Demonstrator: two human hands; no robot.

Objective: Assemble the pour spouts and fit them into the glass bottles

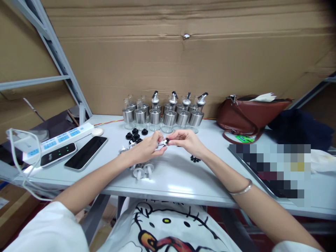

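Note:
My left hand (147,148) is closed on a small silver-white pourer spout (162,143) above the table. My right hand (187,139) pinches a small black flap (166,141) against the spout's end; whether the two are joined, I cannot tell. Left of my left hand, several black ribbed stoppers (135,136) lie in a group. Under and beside that wrist are several pale disc-shaped pourer pieces with stems (139,171), partly hidden by the arm. Tiny black parts (195,159) lie in a pile near my right wrist.
Behind my hands stand several glass-and-steel bottles (169,119), some topped with pourers (173,99). A phone (86,154), a black device (59,154) and a power strip (64,138) lie left. At right are a brown bag (244,113) and a blurred-out flat item (273,171).

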